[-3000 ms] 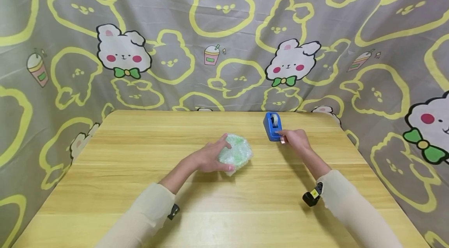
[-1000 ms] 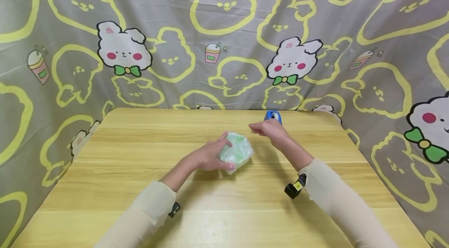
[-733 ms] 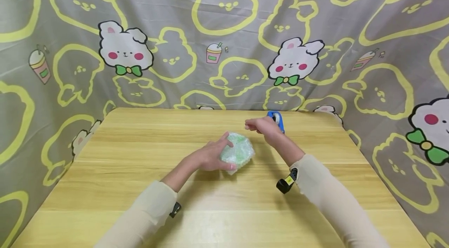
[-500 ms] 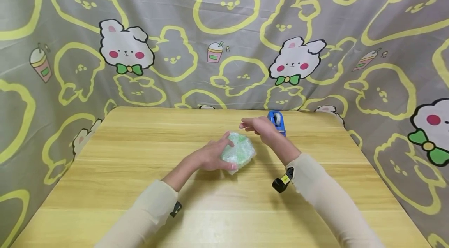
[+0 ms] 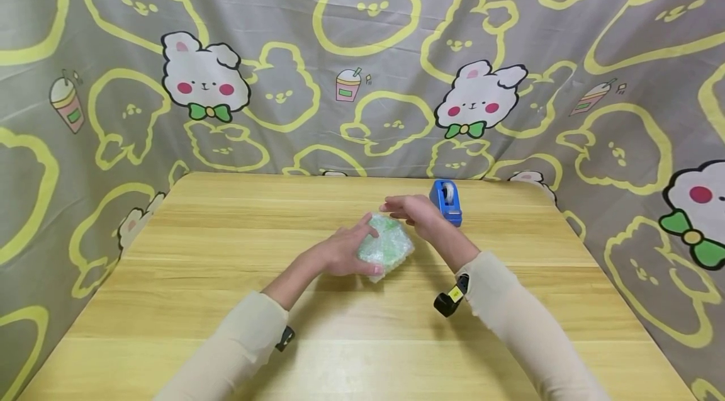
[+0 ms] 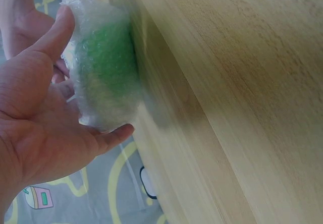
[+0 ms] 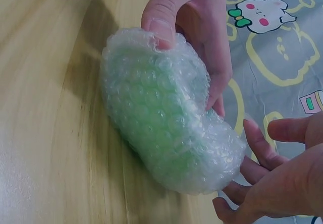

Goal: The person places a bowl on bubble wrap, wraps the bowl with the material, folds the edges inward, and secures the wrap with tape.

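On the table lies a green thing wrapped in bubble wrap (image 5: pixel 391 243); what is inside cannot be told. My left hand (image 5: pixel 344 251) grips it from the left, thumb on the near side and fingers on the far side. In the right wrist view the left thumb presses the bubble wrap (image 7: pixel 151 108). My right hand (image 5: pixel 416 209) is at the bundle's far right side, its fingers (image 7: pixel 262 153) spread at the wrap's edge. No tape is visible between those fingers. Behind the right hand stands a blue tape dispenser (image 5: pixel 451 211) with a clear roll.
The wooden table (image 5: pixel 226 225) reaches back to a grey curtain (image 5: pixel 272 4) with yellow outlines and cartoon rabbits. Small black cameras are strapped at both wrists, the right one (image 5: pixel 450 301) hanging just above the tabletop.
Three seconds ago my right hand was at the dispenser, pinching a short strip of tape. Since then it has moved left to the bundle, its fingers spreading. The left hand keeps its grip.
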A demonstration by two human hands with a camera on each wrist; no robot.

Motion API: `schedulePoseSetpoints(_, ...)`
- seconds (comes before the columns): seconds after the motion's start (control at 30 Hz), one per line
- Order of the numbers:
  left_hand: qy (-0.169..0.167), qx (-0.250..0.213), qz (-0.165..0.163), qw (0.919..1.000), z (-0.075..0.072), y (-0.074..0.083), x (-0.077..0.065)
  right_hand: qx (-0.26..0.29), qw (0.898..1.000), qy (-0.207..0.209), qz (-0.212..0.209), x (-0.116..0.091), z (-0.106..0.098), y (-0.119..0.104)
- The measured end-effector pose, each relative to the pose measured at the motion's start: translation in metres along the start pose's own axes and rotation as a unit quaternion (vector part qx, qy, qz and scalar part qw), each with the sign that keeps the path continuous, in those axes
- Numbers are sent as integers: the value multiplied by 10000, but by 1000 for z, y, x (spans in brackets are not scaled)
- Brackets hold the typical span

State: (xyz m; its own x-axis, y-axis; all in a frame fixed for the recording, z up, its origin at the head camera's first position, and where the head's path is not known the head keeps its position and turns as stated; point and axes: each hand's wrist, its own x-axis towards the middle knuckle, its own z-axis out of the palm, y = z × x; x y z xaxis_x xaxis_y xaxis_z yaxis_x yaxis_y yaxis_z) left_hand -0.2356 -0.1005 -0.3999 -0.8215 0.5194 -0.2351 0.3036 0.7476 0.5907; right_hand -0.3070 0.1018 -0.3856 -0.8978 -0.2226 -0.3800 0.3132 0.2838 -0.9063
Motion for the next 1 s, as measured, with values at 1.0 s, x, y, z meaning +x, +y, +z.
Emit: schedulePoseSetpoints(1.0, 68, 18, 54, 10000, 2, -1, 1, 424, 9988, -168, 172, -6, 1, 5)
